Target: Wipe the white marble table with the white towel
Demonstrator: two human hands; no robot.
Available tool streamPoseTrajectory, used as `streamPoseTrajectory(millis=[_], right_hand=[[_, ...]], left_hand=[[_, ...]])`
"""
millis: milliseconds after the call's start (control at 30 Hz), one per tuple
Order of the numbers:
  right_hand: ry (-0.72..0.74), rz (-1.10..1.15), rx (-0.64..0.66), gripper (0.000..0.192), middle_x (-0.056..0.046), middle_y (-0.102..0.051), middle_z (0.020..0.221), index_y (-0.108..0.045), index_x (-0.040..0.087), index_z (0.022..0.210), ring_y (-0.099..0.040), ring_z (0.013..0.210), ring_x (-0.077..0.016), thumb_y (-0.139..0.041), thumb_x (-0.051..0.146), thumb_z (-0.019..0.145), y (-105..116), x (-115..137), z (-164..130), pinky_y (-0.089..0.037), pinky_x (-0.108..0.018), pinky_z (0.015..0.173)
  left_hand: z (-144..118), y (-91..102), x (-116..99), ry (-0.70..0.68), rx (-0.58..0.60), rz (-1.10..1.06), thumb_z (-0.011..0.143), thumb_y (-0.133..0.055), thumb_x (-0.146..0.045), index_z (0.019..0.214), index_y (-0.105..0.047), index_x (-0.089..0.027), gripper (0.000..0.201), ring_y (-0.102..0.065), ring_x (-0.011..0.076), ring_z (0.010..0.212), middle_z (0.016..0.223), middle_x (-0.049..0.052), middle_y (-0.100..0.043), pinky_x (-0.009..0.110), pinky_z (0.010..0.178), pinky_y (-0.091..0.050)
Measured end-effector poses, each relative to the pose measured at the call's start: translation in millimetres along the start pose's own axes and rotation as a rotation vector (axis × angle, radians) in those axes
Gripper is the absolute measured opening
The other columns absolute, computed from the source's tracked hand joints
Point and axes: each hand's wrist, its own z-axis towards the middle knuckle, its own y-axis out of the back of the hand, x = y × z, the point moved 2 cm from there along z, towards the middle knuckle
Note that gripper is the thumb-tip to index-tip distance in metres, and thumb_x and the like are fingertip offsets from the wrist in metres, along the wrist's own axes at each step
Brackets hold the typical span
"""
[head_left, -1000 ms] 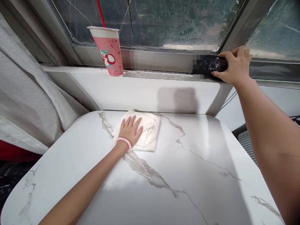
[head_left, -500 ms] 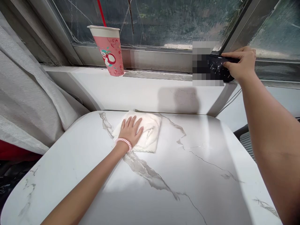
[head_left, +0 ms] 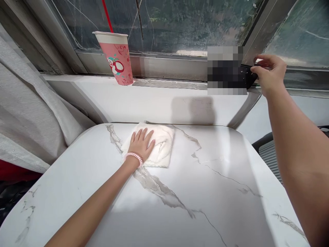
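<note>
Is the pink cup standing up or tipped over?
Standing up. The pink cup sits on its base on the window ledge, rim on top, with a red straw sticking up from it.

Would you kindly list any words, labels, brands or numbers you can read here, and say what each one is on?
No text can be read.
Pink paper cup on the window sill: a printed cartoon figure only, no legible words.
Black object gripped by the right hand: mostly pixelated, any markings unreadable.
White cloth under the left hand, on the marble table: no print.
</note>
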Motion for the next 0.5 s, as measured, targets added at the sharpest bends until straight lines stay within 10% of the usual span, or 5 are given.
streamPoseTrajectory(millis=[233,500], right_hand=[[0.262,-0.016,-0.173,0.028,-0.014,-0.067,0.115,-0.072,0.018,0.103,-0.054,0.117,-0.0245,-0.048,0.012,0.091,-8,58,-66,-0.036,-0.046,0.105],[0.646,0.164,0.818,0.033,-0.012,-0.059,0.135,-0.064,0.021,0.125,-0.049,0.129,-0.0253,-0.048,0.026,0.097,-74,176,-295,-0.037,-0.042,0.110]], left_hand=[[2,-0.6,-1,0.009,0.000,-0.001,0.098,-0.030,-0.044,0.148,-0.048,-0.022,0.057,-0.035,0.0314,0.148,0.158,0.010,-0.042,0.056,0.123,-0.022],[-8,0.5,-16,0.083,-0.015,0.015,0.098,-0.030,-0.043,0.149,-0.046,-0.018,0.059,-0.033,0.0343,0.148,0.158,0.014,-0.040,0.058,0.122,-0.021]])
